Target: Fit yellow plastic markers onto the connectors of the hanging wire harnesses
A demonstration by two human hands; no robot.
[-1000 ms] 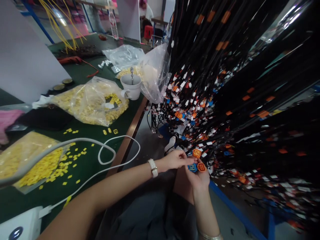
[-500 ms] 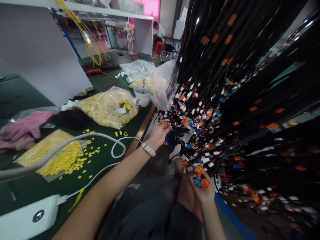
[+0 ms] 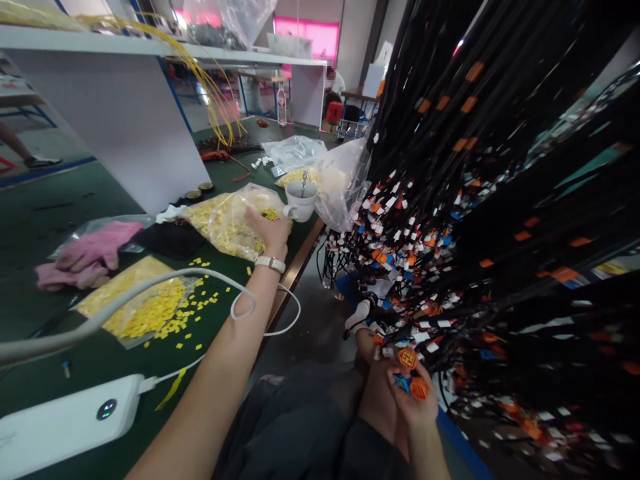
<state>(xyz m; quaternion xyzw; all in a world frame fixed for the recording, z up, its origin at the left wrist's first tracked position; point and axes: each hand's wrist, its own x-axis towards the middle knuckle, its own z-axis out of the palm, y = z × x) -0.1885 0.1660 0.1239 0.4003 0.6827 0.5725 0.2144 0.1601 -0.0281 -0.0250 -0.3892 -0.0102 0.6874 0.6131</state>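
My left hand (image 3: 270, 232), with a white watch on its wrist, is over the right part of a clear bag of yellow pieces (image 3: 220, 223), beside a white cup (image 3: 301, 200). Its fingers reach forward, partly spread; nothing shows between them. Low in the view, near my knees, my right hand (image 3: 414, 393) is closed around connectors: two orange ones (image 3: 408, 359) and a blue one (image 3: 401, 382). Black cables with white, orange and blue ends (image 3: 400, 227) hang just beyond it.
On the green table (image 3: 220, 333) lie an open bag of small yellow pieces (image 3: 155, 307), pink gloves (image 3: 95, 253), a white power bank (image 3: 75, 417) with a cable, and another clear bag (image 3: 343, 180). A white shelf (image 3: 120, 113) stands behind. A person sits far back.
My left hand has moved from beside the hanging cables leftward over the bag of yellow pieces, and its fingers have opened. My right hand still holds the connectors. The view has shifted left.
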